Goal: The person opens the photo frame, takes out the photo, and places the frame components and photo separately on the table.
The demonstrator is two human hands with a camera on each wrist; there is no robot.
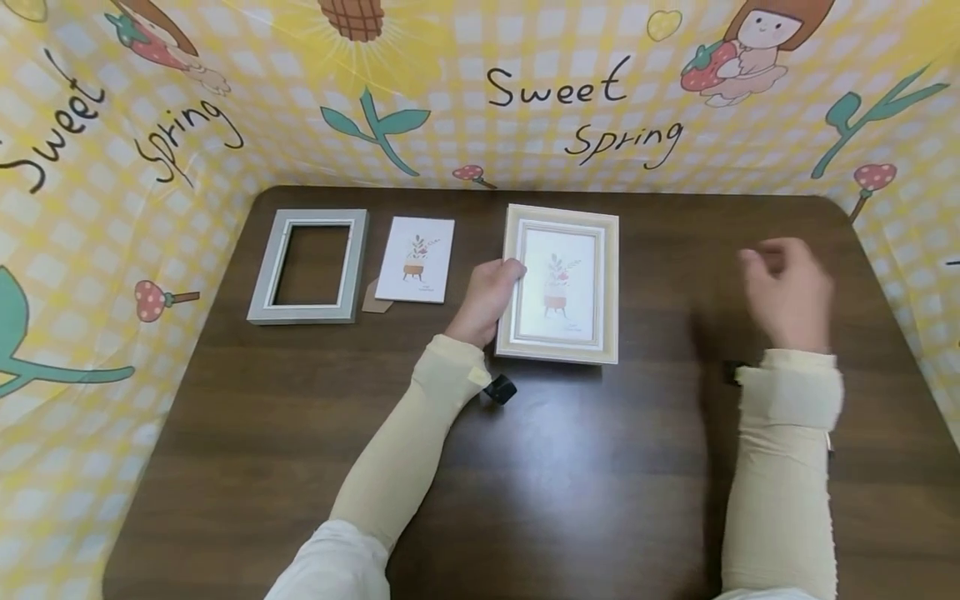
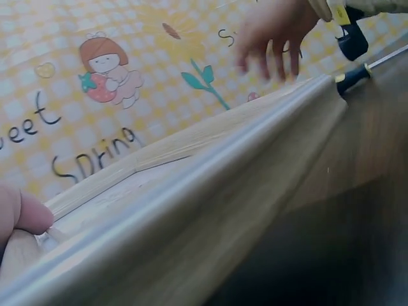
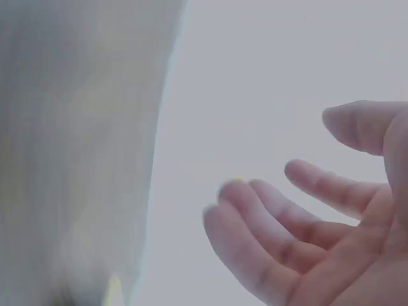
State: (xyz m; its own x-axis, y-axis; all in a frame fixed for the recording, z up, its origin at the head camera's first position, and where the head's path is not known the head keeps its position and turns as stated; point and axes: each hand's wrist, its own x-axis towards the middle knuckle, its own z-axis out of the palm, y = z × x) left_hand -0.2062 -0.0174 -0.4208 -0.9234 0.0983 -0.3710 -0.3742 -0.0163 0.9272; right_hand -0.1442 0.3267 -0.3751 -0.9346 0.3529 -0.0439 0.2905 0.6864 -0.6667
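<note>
A cream picture frame [image 1: 557,350] with a potted-plant print inside is gripped at its left side by my left hand [image 1: 486,300]. The thumb lies over the frame's front edge, while the other fingers are hidden behind it. In the left wrist view, the frame's side [image 2: 210,217] slants across close up, with the thumb [image 2: 29,213] at lower left. Away to the right, my right hand [image 1: 791,296] is raised over the table and holds nothing. Its fingers [image 3: 248,252] curve loosely in the right wrist view, the thumb standing apart from them.
On the left of the dark wooden table [image 1: 600,500] lies an empty grey frame [image 1: 262,287]. Beside it a matching print [image 1: 415,260] overlaps a brown cardboard piece [image 1: 377,300]. A screwdriver-like tool [image 2: 352,80] shows in the left wrist view. A patterned cloth [image 1: 465,150] walls the table.
</note>
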